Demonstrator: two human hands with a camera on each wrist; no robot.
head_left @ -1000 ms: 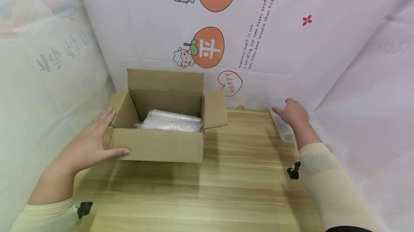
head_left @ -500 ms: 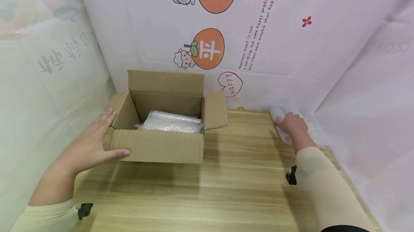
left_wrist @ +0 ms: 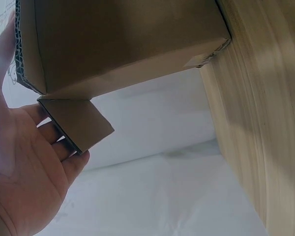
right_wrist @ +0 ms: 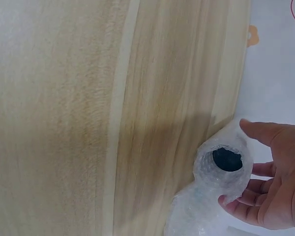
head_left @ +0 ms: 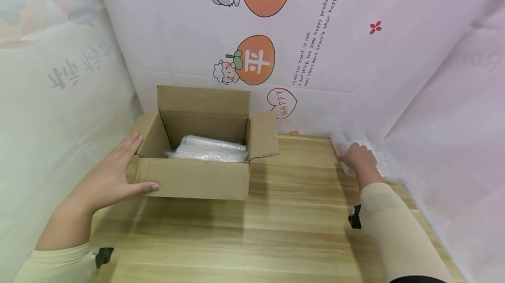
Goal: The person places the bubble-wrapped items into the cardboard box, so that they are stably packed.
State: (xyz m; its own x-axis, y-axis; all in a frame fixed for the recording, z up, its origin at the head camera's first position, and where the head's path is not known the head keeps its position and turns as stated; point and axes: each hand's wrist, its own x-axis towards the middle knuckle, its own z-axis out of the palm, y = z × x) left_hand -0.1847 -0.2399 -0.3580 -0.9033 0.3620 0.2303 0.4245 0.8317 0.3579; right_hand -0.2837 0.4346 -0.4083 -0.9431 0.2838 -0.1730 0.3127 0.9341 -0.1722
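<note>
My left hand rests spread against the near left corner of an open cardboard box. Its thumb lies along the front flap and its straight fingers touch the left side flap. Inside the box lie cylinders wrapped in bubble wrap. At the back right, my right hand grips a bubble-wrapped cylinder with thumb and curled fingers on its sides. A dark round end shows through the wrap's opening. More bubble wrap lies against it; where one piece ends I cannot tell.
The wooden table runs under the box and the wrapped cylinders. Printed white sheets stand behind and on both sides, close to the right hand. The box's right flap sticks outward.
My right hand has come down onto the bubble-wrapped cylinder and its fingers have closed round it. The left hand and the box have stayed in place.
</note>
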